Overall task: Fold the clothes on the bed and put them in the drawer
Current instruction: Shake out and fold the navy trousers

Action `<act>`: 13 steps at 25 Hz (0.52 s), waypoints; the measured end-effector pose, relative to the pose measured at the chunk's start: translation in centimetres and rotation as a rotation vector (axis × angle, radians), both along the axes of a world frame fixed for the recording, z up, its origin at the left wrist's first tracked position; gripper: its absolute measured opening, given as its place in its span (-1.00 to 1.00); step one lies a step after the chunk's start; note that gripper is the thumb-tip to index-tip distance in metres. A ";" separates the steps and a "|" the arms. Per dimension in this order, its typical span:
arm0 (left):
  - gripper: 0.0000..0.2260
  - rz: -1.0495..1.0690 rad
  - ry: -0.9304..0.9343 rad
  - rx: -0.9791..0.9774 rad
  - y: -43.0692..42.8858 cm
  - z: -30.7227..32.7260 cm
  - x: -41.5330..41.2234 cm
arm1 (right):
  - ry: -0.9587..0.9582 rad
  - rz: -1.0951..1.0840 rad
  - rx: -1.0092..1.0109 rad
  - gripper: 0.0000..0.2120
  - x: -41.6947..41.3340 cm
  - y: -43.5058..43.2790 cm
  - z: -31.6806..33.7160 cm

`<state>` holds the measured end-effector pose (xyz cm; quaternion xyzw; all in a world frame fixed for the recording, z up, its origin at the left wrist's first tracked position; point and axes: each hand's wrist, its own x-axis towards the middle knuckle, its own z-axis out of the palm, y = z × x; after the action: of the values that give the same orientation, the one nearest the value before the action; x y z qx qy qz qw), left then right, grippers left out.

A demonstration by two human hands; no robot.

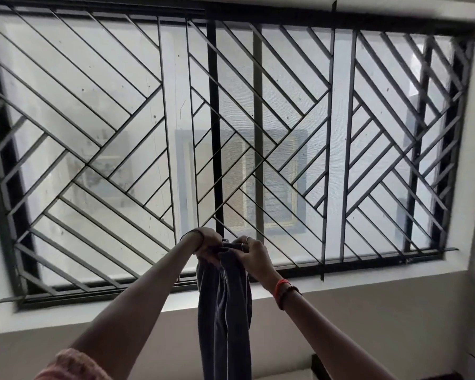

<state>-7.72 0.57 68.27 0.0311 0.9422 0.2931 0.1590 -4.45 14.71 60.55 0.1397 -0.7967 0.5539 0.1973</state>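
With each grip pinched on the top edge, the left hand (207,245) and right hand (254,256) hold the dark trousers (225,311) hanging before the window grille (288,130), seemingly squaring them to fold, which next calls for matching the edges.

Two hands are in view, one left hand (207,244) and one right hand (255,256), with one dark garment (225,311). There is one ring (246,238) and one barred window (74,86), far.

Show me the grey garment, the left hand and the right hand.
grey garment (225,311): head view, middle of the hanging cloth.
left hand (207,244): head view, back of the hand.
right hand (255,256): head view, back of the hand.
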 end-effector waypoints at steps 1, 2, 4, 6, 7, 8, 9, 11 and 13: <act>-0.66 -0.070 0.065 -0.084 -0.3 0.0 0.5 | 0.005 0.030 0.003 -0.90 0.0 -0.2 -0.1; -0.63 -0.124 0.160 -0.230 -0.7 0.3 1.2 | -0.006 0.058 0.000 -0.88 0.1 -0.5 -0.1; -0.64 -0.218 0.177 -0.290 -1.1 0.5 1.5 | -0.052 0.114 0.009 -0.90 0.3 -0.7 -0.2; -0.75 -0.067 0.025 -0.076 -1.0 0.2 1.6 | -0.087 0.164 0.078 -0.67 0.3 -0.7 -0.3; -0.79 0.011 -0.035 0.053 -1.1 -0.3 1.4 | -0.087 0.173 0.126 -0.62 0.4 -0.7 -0.3; -0.81 0.043 -0.057 0.112 -1.5 -0.6 1.1 | -0.068 0.170 0.168 -0.62 0.4 -0.7 -0.3; -0.83 0.063 -0.111 0.169 -1.7 -0.5 1.7 | -0.052 0.148 0.204 -0.66 0.4 -0.7 -0.3; -0.77 -0.092 -0.121 0.076 -2.3 -0.6 1.8 | -0.051 0.112 0.204 -0.73 0.1 -0.5 -0.3; -0.81 -0.173 -0.159 0.081 -2.7 -0.2 1.9 | -0.076 0.080 0.169 -0.77 -0.2 -0.1 -0.3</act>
<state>-5.85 -2.13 68.07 0.0956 0.9078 0.3178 0.2564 -4.61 14.64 60.25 0.1662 -0.8414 0.4969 0.1320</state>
